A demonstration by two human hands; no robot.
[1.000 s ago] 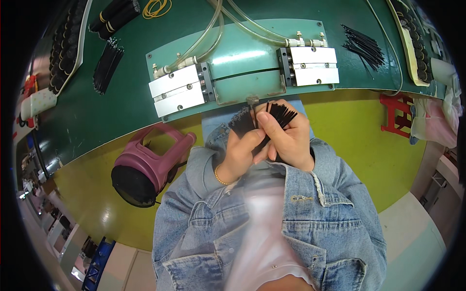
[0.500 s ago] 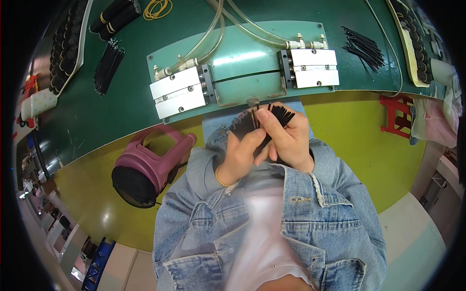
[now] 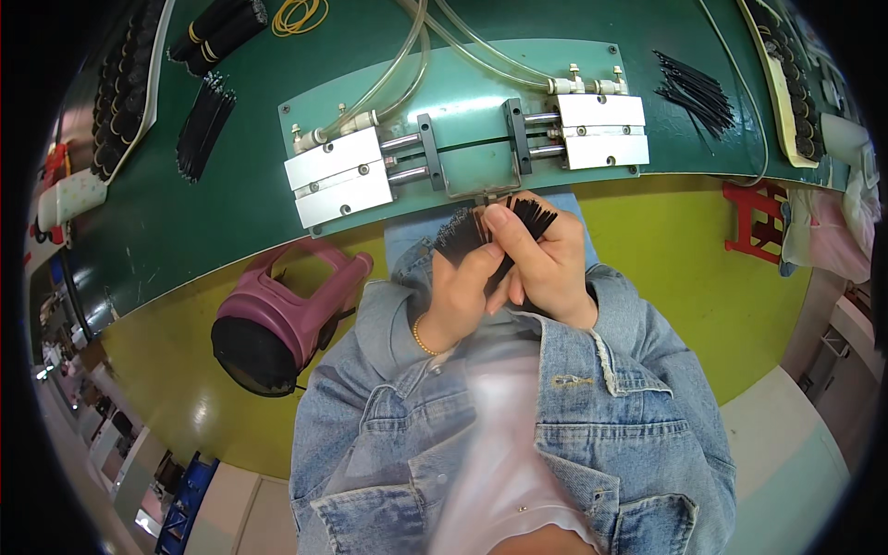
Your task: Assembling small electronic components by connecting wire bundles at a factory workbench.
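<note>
Left hand (image 3: 460, 289) and right hand (image 3: 553, 268), fingers closed around black wires (image 3: 453, 238), could get nipped by straying into the pneumatic clamp (image 3: 517, 137).

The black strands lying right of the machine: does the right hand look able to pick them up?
Probably not: the right hand holds other black strands, though the way around the right silver block looks free.

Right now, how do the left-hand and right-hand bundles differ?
Tips: the left bundle has greyish, speckled tips; the right bundle looks plain black there.
Lean: in the picture, the left bundle slants up-left, the right bundle up-right.
Shared: both are thin dark strands, gripped by the bare left hand and right hand respectively.
</note>
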